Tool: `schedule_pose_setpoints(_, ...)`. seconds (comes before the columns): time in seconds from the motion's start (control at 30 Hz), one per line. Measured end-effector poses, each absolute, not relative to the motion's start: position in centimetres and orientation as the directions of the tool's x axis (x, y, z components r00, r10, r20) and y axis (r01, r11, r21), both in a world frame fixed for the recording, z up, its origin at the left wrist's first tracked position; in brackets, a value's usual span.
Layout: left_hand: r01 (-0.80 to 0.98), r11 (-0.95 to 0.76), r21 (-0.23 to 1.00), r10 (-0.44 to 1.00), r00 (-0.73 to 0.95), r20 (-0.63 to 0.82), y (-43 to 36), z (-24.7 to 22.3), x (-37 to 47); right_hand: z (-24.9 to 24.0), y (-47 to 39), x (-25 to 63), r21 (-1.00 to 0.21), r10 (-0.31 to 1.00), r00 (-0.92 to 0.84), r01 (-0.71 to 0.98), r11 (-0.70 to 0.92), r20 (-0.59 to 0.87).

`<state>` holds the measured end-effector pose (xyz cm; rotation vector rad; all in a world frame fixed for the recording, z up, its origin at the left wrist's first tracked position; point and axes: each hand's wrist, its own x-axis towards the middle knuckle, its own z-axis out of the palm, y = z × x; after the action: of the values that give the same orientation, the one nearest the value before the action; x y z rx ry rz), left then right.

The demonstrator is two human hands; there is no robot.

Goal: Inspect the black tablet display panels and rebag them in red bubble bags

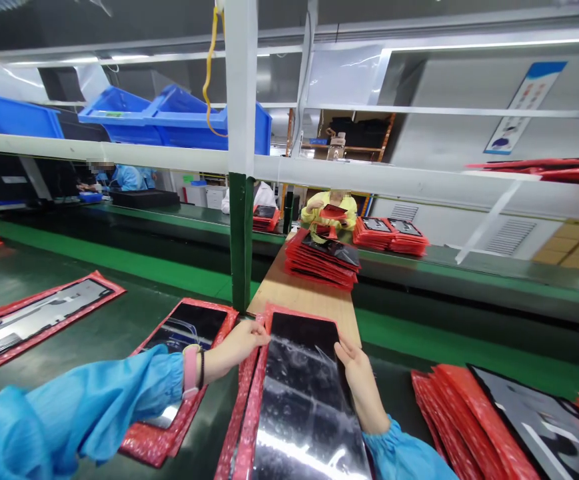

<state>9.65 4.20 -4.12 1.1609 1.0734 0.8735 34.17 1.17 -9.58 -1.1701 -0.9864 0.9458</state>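
Observation:
A glossy black screen panel (304, 400) lies in front of me on red bubble-wrap bags (245, 427). My left hand (239, 345), with a pink band and a dark bracelet at the wrist, pinches the red bag's edge at the panel's upper left. On the opposite side, my right hand (360, 379) grips the panel's right edge, thumb on top and the other fingers partly hidden. Under my left forearm, another dark panel (194, 323) rests on red bubble wrap.
Stacked red bags with panels (322, 260) stand on a wooden board (279, 287) ahead. More bags (459, 413) lie at right, and a grey-backed panel (44, 317) at left. A green post (240, 247) rises before me. Across the line, a person in yellow (314, 210) handles a red bag.

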Motion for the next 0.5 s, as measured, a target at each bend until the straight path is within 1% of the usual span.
schedule_pose_setpoints(0.13,-0.119,0.219,0.968,0.934,0.314,-0.173,2.8,-2.7,10.4,-9.1,0.4,33.1,-0.985,0.944,0.311,-0.095,0.147,0.111)
schedule_pose_setpoints(0.23,-0.160,0.264,0.951,0.905,0.383,-0.186,2.1,-1.6,10.5,-8.9,-0.2,32.3,-0.983,0.938,0.323,-0.086,0.162,0.127)
schedule_pose_setpoints(0.3,-0.167,0.281,0.945,0.877,0.445,-0.183,2.1,-1.0,9.7,-9.1,-0.6,33.0,-0.985,0.931,0.337,-0.049,0.168,0.142)
schedule_pose_setpoints(0.37,-0.169,0.299,0.939,0.861,0.473,-0.189,2.4,-0.9,7.9,-9.5,-0.8,35.1,-0.986,0.907,0.389,0.020,0.165,0.160)
schedule_pose_setpoints(0.43,-0.171,0.335,0.927,0.872,0.429,-0.236,3.2,-1.3,5.3,-10.3,-0.8,38.1,-0.984,0.861,0.476,0.104,0.146,0.178)
schedule_pose_setpoints(0.5,-0.179,0.386,0.905,0.888,0.337,-0.312,4.3,-2.4,2.2,-11.4,-0.5,40.8,-0.985,0.867,0.476,0.150,0.085,0.147)
